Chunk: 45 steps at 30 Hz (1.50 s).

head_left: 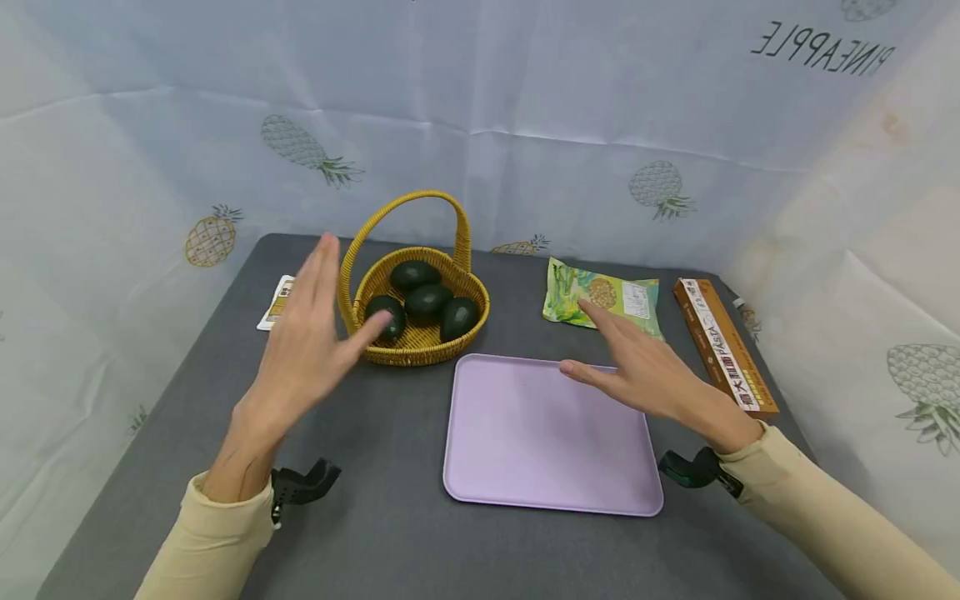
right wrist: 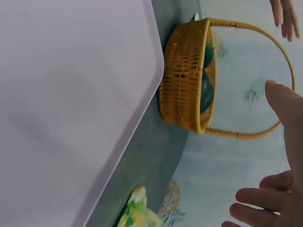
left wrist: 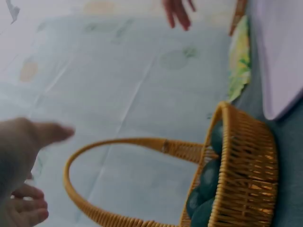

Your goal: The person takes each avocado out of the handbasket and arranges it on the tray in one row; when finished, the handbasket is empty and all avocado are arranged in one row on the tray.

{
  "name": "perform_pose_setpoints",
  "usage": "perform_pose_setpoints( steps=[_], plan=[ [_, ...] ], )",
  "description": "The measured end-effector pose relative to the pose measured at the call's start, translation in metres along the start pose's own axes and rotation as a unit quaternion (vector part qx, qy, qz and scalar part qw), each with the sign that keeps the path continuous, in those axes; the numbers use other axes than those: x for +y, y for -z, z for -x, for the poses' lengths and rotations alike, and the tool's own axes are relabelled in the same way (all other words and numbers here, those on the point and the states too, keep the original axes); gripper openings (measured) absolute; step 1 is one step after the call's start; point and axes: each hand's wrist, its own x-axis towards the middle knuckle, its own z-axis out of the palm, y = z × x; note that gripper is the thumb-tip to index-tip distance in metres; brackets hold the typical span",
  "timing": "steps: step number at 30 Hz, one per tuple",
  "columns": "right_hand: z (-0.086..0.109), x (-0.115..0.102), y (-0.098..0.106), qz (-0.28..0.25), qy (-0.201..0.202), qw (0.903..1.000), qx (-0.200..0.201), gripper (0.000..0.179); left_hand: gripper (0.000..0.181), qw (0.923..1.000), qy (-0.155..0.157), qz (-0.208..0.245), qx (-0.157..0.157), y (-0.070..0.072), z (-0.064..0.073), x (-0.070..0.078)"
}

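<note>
Cloth [head_left: 480, 92] behind the tray [head_left: 551, 437] reads mirrored "PINEAPPLE", the box [head_left: 725, 346] right of it "PASTA", legible only in head view; basket [head_left: 418, 358] at the tray's far-left corner. Left hand [head_left: 303, 342], right hand [head_left: 648, 367]: fingers straight, thumbs spread.

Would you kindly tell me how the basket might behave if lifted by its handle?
The woven basket looks fairly stiff, so it should probably keep its shape. Its four rounded, dark green fruits may roll if it tilts.

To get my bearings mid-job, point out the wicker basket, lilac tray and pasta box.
Wicker basket [head_left: 411, 357]: head view, front wall.
Lilac tray [head_left: 543, 442]: head view, bare middle.
Pasta box [head_left: 725, 346]: head view, printed face.
</note>
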Motion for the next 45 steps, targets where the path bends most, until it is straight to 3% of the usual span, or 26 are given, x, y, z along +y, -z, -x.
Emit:
perform_pose_setpoints(
  steps=[3, 5, 8, 17, 23, 29, 39, 45],
  plan=[
    [-0.022, -0.016, 0.002, -0.014, 0.008, 0.9998, -0.011, 0.100, 0.075, 0.9942, 0.068, 0.058, 0.059, 0.003, -0.011, -0.012],
    [-0.039, -0.027, 0.002, -0.023, 0.018, 0.9994, -0.017, 0.102, 0.059, 0.9880, 0.111, 0.088, 0.063, 0.003, -0.017, -0.020],
    [-0.064, -0.044, 0.002, -0.042, 0.029, 0.9982, -0.030, 0.100, 0.045, 0.9822, 0.142, 0.115, 0.044, 0.002, -0.021, -0.030],
    [-0.136, -0.085, -0.025, -0.061, 0.037, 0.9923, -0.102, 0.091, 0.036, 0.9794, 0.155, 0.130, -0.003, -0.001, -0.017, -0.038],
    [-0.164, -0.101, -0.046, -0.061, 0.047, 0.9886, -0.130, 0.062, 0.034, 0.9787, 0.163, 0.125, -0.002, 0.000, -0.016, -0.038],
    [-0.177, -0.112, -0.056, -0.013, 0.019, 0.9866, -0.162, 0.042, 0.036, 0.9784, 0.164, 0.126, -0.007, 0.001, -0.018, -0.038],
    [-0.189, -0.119, -0.060, 0.035, 0.002, 0.9856, -0.165, 0.054, 0.037, 0.9795, 0.164, 0.117, -0.006, 0.002, -0.017, -0.037],
    [-0.193, -0.121, -0.059, 0.037, -0.011, 0.9839, -0.175, 0.055, 0.034, 0.9811, 0.163, 0.104, -0.001, 0.000, -0.018, -0.037]
  ],
)
